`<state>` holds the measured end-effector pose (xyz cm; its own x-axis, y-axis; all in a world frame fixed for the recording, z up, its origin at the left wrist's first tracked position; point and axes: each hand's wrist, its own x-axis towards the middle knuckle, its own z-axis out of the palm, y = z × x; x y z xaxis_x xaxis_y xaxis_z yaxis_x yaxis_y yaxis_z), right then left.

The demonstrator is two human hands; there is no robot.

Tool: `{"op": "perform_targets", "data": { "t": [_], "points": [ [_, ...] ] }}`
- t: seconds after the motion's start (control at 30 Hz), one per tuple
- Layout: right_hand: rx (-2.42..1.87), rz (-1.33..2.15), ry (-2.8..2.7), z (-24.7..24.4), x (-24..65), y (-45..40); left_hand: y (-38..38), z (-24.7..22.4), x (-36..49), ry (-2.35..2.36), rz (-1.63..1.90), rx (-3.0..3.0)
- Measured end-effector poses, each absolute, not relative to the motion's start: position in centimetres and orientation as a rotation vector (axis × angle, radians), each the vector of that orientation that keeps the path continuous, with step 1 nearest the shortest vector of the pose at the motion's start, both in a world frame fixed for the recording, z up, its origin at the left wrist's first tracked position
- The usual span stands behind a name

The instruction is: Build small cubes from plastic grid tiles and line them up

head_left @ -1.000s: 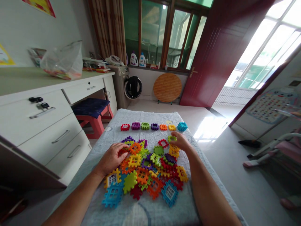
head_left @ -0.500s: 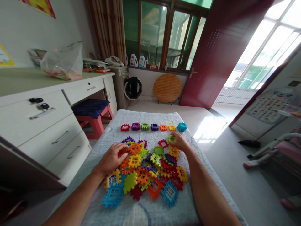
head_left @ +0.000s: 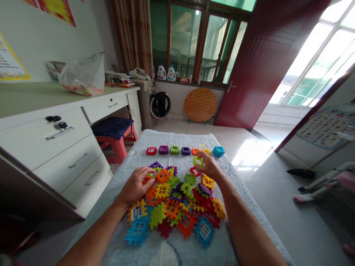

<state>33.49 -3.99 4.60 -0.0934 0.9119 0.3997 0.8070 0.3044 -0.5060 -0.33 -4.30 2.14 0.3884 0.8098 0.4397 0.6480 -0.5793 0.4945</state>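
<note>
My right hand [head_left: 208,165] pinches a yellow-green square building tile [head_left: 198,161] with an opening in its middle, just in front of the row of stacks. My left hand [head_left: 138,186] rests at the left side of a loose pile, thumb and fingers apart, beside an orange tile [head_left: 162,176]. Toothed tiles in several colours overlap in that pile, among them a yellow tile [head_left: 162,191], a blue tile [head_left: 138,229] and a blue window tile [head_left: 204,230]. Below my right hand lies a red frame tile [head_left: 195,171], partly covered.
Behind the pile runs a row of small tile blocks, from a red one [head_left: 151,150] to a light-blue one [head_left: 218,151]. A pale cloth [head_left: 144,138] covers the table. Left stand a white desk [head_left: 63,136] and a stool [head_left: 113,129]; a dark red door [head_left: 249,66] is behind.
My right hand has shifted left with the yellow-green tile, passing over the red frame tile. My left hand stays by the pile. The whole view has turned slightly.
</note>
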Motion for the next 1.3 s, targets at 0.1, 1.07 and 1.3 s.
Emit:
{"op": "perform_targets", "data": {
  "t": [0.1, 1.07, 1.3],
  "points": [
    [-1.437, 0.244, -2.014, 5.8, 31.5, -4.4, -4.4, 2.6, -0.1, 1.282, 1.032, 2.357],
    [-0.974, 0.278, -2.313, 6.5, 22.9, -5.1, -3.7, 4.3, 2.2, 0.772, 0.736, 1.336],
    [-1.126, 0.259, -2.243, 8.0, 26.7, -5.3, -1.8, 4.5, -0.5, 0.908, 0.847, 1.427]
  ]
}}
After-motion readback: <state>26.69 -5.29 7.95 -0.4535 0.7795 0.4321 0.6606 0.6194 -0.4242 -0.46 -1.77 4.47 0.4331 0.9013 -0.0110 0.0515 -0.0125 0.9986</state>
